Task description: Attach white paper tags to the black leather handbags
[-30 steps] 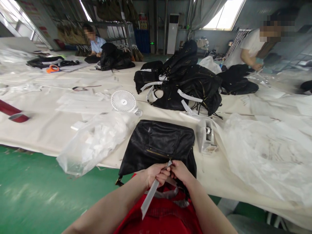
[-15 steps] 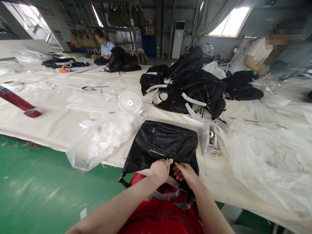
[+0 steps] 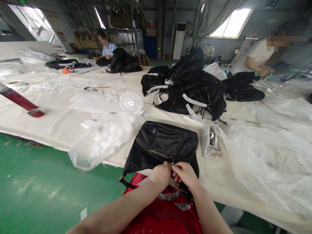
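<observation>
A black handbag [image 3: 168, 139] lies at the table's near edge, its gold zipper [image 3: 159, 153] facing up and its strap [image 3: 128, 184] hanging toward my red clothing. My left hand [image 3: 161, 176] is closed in a pinch at the bag's near edge. Right beside it, my right hand [image 3: 186, 176] pinches too, fingers curled. Between the fingertips shows a small whitish wrapping piece [image 3: 173, 164], close to a bit of gold hardware. My fingers hide most of it. A pale wrapped handle [image 3: 169, 196] hangs below my hands.
Left of the bag is a clear plastic bag of white scraps [image 3: 104, 139], with a white fan [image 3: 131, 102] behind. A tape dispenser [image 3: 211, 143] and plastic sheeting [image 3: 263, 162] lie right. Black bags [image 3: 192, 91] are piled beyond. Two people work across the table.
My right hand has moved left and closed its fingertips against those of my left hand. The whitish piece is now more covered. The handbag has stayed in place.
</observation>
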`<control>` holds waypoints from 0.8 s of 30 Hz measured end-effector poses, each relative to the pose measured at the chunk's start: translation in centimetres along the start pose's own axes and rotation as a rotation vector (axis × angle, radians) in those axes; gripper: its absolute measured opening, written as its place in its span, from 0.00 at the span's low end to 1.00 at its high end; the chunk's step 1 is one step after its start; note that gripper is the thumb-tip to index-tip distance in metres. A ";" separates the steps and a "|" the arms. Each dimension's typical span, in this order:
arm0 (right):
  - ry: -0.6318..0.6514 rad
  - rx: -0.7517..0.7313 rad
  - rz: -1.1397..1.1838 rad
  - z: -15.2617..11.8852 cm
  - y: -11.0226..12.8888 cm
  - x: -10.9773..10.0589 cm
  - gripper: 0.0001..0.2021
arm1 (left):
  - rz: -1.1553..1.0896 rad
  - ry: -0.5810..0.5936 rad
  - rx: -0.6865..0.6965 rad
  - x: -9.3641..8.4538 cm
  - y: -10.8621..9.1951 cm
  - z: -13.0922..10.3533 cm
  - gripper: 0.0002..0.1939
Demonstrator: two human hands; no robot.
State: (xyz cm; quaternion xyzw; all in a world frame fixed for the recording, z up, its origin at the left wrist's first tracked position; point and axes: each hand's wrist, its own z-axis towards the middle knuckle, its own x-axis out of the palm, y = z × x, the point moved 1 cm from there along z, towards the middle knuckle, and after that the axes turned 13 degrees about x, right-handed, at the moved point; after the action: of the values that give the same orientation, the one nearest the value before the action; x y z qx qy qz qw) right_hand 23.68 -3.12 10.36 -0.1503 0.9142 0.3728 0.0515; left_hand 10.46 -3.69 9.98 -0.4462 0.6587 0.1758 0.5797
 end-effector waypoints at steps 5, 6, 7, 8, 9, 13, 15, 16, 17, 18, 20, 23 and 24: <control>0.071 -0.054 0.129 0.4 -1.9 0.0 0.14 | -0.418 -0.097 -0.011 0.4 1.2 -0.2 0.16; 0.087 -0.053 0.141 0.5 -2.3 0.1 0.16 | -0.508 -0.122 -0.047 0.5 1.4 -0.2 0.15; 0.097 -0.049 0.152 0.6 -2.7 0.3 0.17 | -0.582 -0.140 -0.084 0.6 1.7 -0.1 0.13; 0.102 -0.043 0.162 0.7 -3.0 0.5 0.17 | -0.640 -0.152 -0.114 0.7 1.8 0.0 0.12; 0.103 -0.037 0.170 0.8 -3.3 0.7 0.18 | -0.692 -0.158 -0.141 0.8 2.0 0.2 0.12; 0.120 -0.028 0.186 1.2 -3.8 1.1 0.18 | -1.023 -0.148 -0.258 1.1 2.2 0.5 0.14; 0.135 -0.022 0.199 1.4 -4.0 1.1 0.18 | -1.206 -0.119 -0.281 1.0 2.2 0.3 0.14; 0.144 -0.017 0.203 1.5 -4.1 1.1 0.18 | -1.291 -0.103 -0.283 0.9 2.3 0.2 0.14; 0.155 -0.011 0.205 1.5 -4.1 1.1 0.18 | -1.370 -0.088 -0.283 0.8 2.3 0.1 0.14; 0.165 -0.007 0.203 1.6 -4.1 1.1 0.19 | -1.442 -0.074 -0.284 0.7 2.4 -0.1 0.14; 0.178 -0.005 0.198 1.6 -4.2 1.1 0.18 | -1.567 -0.049 -0.292 0.4 2.7 -0.3 0.14; 0.176 -0.008 0.174 1.6 -4.0 1.2 0.15 | -1.700 -0.002 -0.316 0.3 3.1 -0.4 0.12; 0.170 -0.012 0.163 1.6 -3.9 1.3 0.14 | -1.745 0.034 -0.320 0.3 3.2 -0.4 0.11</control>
State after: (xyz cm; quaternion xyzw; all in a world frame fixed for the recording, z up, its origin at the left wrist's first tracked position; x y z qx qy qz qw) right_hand 23.62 -4.93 6.38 -0.1069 0.9222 0.3672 -0.0576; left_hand 7.71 -2.40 8.88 -0.8677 0.0600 -0.2456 0.4280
